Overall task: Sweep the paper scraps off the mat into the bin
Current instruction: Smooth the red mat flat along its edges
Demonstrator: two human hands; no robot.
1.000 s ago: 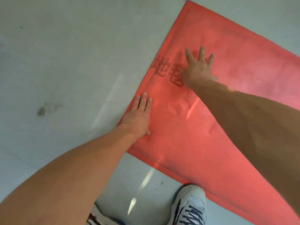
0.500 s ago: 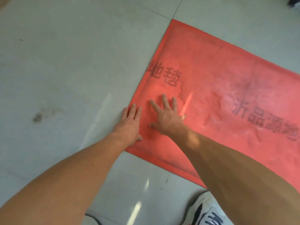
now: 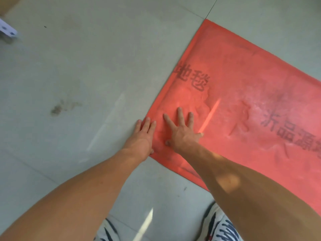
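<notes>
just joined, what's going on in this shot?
A person is bent over a red mat on a tiled floor, with both hands down flat near its closest corner. The left hand rests at the mat's edge, fingers straight. The right hand is spread on the mat right beside it. No paper scraps or bin show in this view, so I can't tell how far the sweeping has got.

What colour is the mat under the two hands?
Red, with dark printed characters; the mat shows clearly in the head view.
</notes>
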